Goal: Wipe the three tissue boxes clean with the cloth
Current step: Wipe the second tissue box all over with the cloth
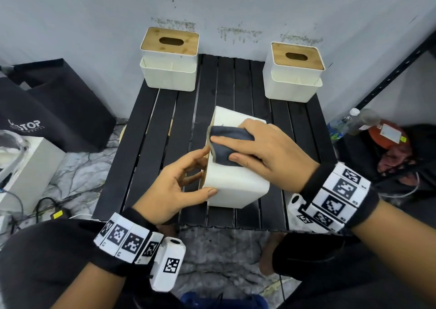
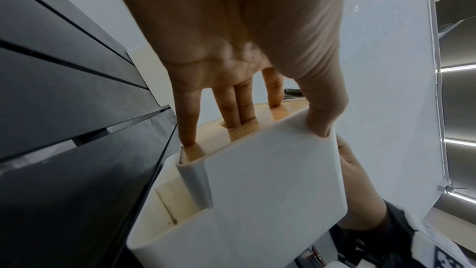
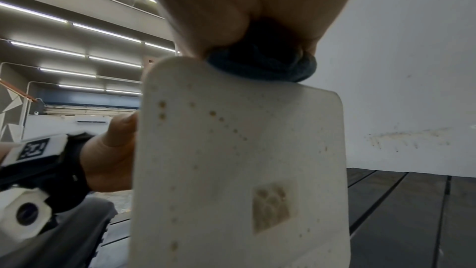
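One white tissue box [image 1: 236, 186] lies on its side in the middle of the black slatted table [image 1: 151, 148]. My left hand [image 1: 201, 172] holds it at the wooden lid end, thumb on the near white side and fingers [image 2: 231, 107] on the lid. My right hand [image 1: 223, 148] grips a bunched dark blue-grey cloth [image 1: 226, 131] and presses it on the box's upward side. The right wrist view shows the cloth [image 3: 265, 66] on the top edge of a speckled face [image 3: 244, 170]. Two more boxes stand upright at the back left [image 1: 168, 72] and back right [image 1: 293, 84].
A grey wall rises right behind the table. A black bag [image 1: 54, 110], a white case [image 1: 28, 167] and cables lie on the marble floor at the left. Bottles [image 1: 349, 122] and clutter sit at the right under a black rack post [image 1: 389, 72].
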